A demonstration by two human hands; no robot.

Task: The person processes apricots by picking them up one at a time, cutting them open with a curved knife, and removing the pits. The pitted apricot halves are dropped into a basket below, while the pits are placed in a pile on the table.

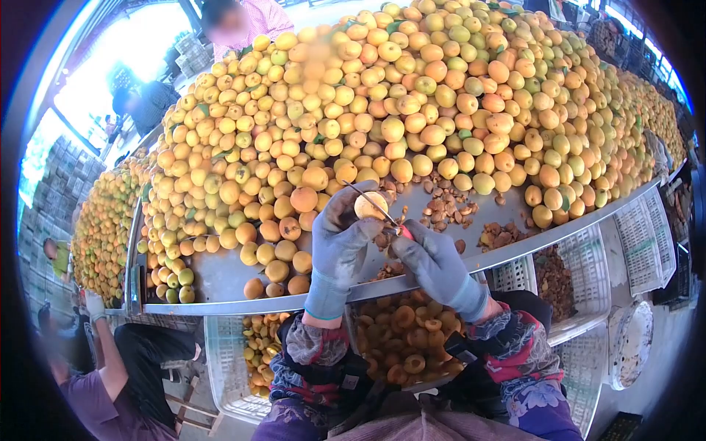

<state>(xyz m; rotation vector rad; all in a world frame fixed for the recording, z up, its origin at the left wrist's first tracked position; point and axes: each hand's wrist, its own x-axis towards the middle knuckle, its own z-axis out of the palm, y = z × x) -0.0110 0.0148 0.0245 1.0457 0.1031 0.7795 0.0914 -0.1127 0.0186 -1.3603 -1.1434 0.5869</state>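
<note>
Closely, two gloved hands work a knife at one pale fruit

Held above the near edge of the tabletop, the fruit (365,209) shows a pale yellow face, with the thin blade of the knife (381,211) slanting across it. The left hand (338,239) is clamped on the fruit, its fingers and thumb curled round the sides. The right hand (435,259), just beside it, is closed on the knife's red handle. Both wear blue-grey gloves, smudged dark at the fingers, below patterned sleeves.

Brown pieces (446,206) lie loosely behind and beside the hands, on the metal tabletop (217,273). Beyond them rises a broad pile (441,95) of yellow and orange fruit, with a few green leaves among it; some loose fruit sits along its left foot, near the edge.

Below the tabletop, the middle crate (434,384) carries orange fruit, some of it cut open. The left crate (222,360), white, holds whole-looking and cut yellow fruit. To the right stand more white crates (588,268), one with brown pieces inside, and a round white tub (632,345).

At the left, a person (99,400) in a purple top sits near a second pile (103,235), one gloved hand (95,305) raised at its edge. Across the main pile is another person (257,22) in pink.
</note>
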